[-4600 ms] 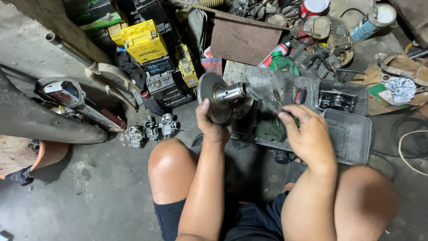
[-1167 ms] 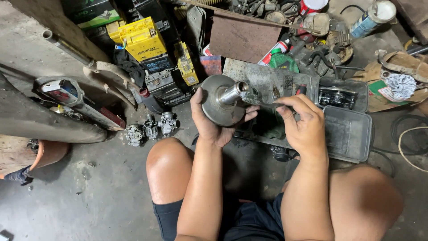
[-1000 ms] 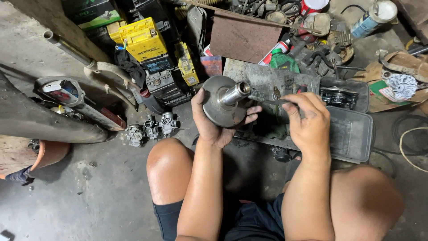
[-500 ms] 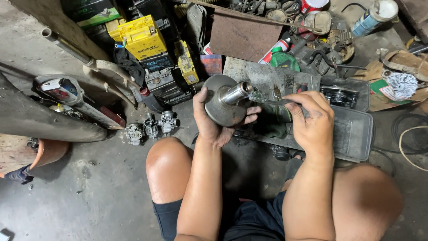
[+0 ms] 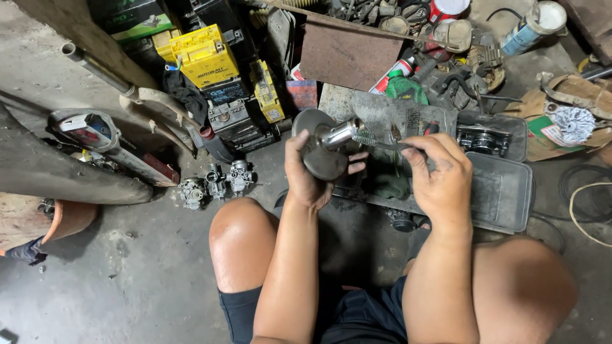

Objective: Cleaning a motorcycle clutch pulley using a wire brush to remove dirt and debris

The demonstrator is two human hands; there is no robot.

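1. Left hand [image 5: 306, 171] clasps metal disc w/ shaft [image 5: 324, 145], raised above grey tray [image 5: 503, 191].
2. Right hand [image 5: 440, 175] pinches thin tool [image 5: 376, 141] at shaft tip.
3. Bare floor [image 5: 127, 280] open to the left.
4. Yellow boxes [image 5: 204, 54] upper left; green bottle [image 5: 403, 88] behind tray.

A round grey metal disc with a shiny steel shaft [image 5: 325, 143] sat in the left hand [image 5: 306, 175], above the left knee, with the right hand [image 5: 440, 175] just to its right at the shaft's threaded tip. Behind the right hand lay a shallow grey metal tray [image 5: 510, 191] on the floor. Left of the knee stood small silver carburettors [image 5: 217, 183], with boxy yellow batteries [image 5: 207, 57] behind them.
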